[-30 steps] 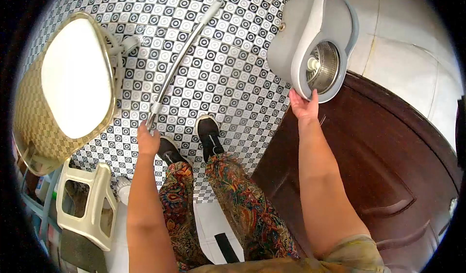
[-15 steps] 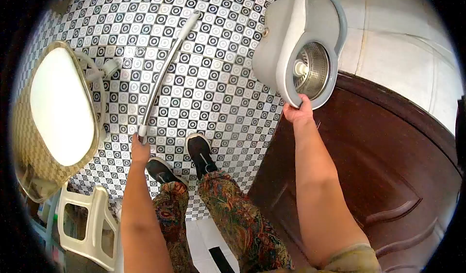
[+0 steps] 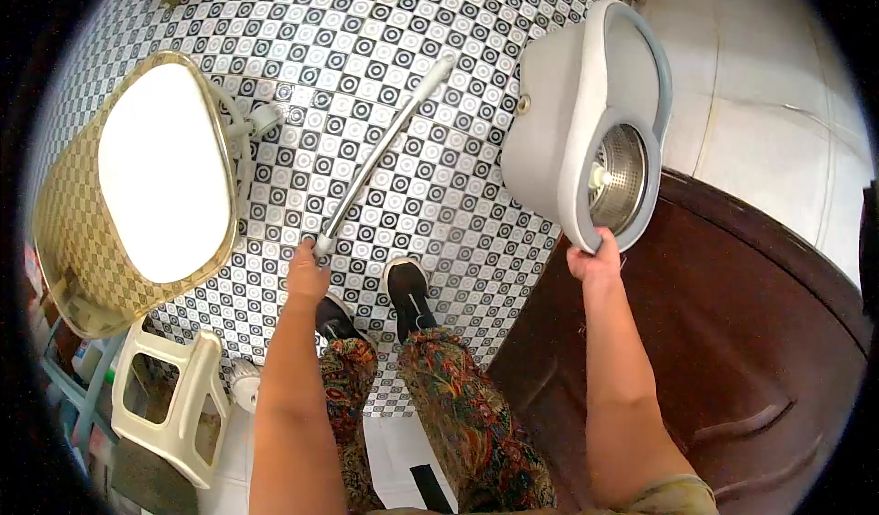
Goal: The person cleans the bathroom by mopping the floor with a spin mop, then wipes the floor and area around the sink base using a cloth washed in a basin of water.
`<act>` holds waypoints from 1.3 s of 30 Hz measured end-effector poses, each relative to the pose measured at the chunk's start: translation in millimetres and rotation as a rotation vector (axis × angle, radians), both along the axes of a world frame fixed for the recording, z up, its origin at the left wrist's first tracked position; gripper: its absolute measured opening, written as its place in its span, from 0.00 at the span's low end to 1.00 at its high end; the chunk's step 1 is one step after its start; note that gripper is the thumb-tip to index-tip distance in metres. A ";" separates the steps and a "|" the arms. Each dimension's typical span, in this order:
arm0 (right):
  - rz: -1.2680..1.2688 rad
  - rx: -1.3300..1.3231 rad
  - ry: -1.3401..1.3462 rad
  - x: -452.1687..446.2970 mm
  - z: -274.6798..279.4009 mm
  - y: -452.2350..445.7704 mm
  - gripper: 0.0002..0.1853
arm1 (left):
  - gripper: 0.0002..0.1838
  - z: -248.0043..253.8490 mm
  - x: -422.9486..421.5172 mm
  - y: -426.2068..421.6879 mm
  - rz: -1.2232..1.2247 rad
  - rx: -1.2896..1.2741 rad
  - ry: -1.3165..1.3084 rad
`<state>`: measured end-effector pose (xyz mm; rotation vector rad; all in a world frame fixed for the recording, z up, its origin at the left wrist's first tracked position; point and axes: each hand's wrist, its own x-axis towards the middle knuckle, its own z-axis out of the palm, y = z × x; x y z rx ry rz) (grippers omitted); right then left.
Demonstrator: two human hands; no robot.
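My left hand (image 3: 309, 272) is closed round the near end of a metal pole (image 3: 375, 156), which has white plastic parts at both ends and slants away over the patterned tiles. On the right, my right hand (image 3: 597, 259) grips the near rim of a grey mop bucket (image 3: 554, 121). The bucket is tilted, its opening turned to the right. Inside it sits a perforated metal basket (image 3: 623, 176) with a white centre piece.
At the left is a chair (image 3: 69, 176) with a white seat. Below it stand a cream stool (image 3: 197, 382) and a blue-grey rack (image 3: 78, 391). A dark brown door (image 3: 714, 332) fills the right. My shoes (image 3: 407, 291) are on the tiled floor.
My right hand has closed on the bucket's rim, where its fingers were spread before. The view has shifted, and the pole and bucket appear lower than a second ago.
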<state>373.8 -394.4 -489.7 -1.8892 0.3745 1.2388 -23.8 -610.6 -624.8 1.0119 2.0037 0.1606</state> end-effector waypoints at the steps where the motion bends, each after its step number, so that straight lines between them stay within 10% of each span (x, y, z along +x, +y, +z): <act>1: 0.042 -0.071 0.063 5.6 6.4 -4.6 0.07 | 0.26 -4.0 3.7 0.8 0.014 -0.021 0.013; 13: 0.218 -0.074 -0.091 -25.7 97.0 -66.4 0.28 | 0.17 40.8 -0.3 2.4 0.176 -0.187 0.002; 29: 0.813 -0.173 -0.303 -16.8 250.9 -65.2 0.19 | 0.17 254.9 -77.0 -98.5 0.546 0.005 0.221; 39: 1.383 -0.231 -0.373 -116.7 230.8 -78.6 0.18 | 0.16 312.8 -133.4 -166.5 0.757 0.189 0.267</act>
